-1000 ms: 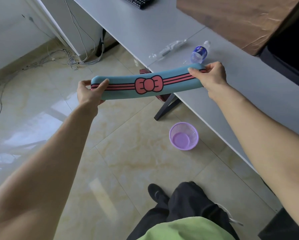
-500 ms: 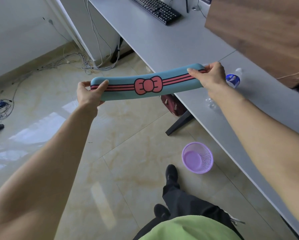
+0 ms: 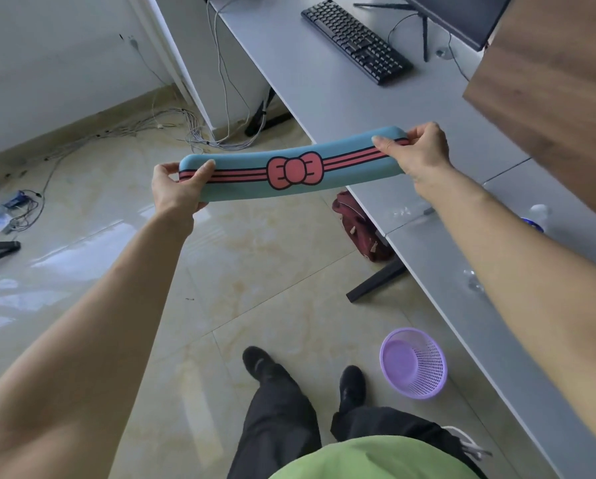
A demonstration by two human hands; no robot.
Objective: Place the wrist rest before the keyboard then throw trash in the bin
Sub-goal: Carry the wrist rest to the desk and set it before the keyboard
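Carrying stage, step one. Desk (image 3: 324, 98): grey, keyboard (image 3: 357, 41) at far end. Wrist rest (image 3: 289, 167): airborne over desk edge, left hand (image 3: 177, 190) and right hand (image 3: 415, 153) pinching its ends. Bin (image 3: 414, 363): floor. Next: lower rest onto bare desk before keyboard.

A grey desk (image 3: 324, 88) carries a black keyboard (image 3: 357, 41); a purple basket (image 3: 414, 363) stands on the tiled floor (image 3: 220, 271).
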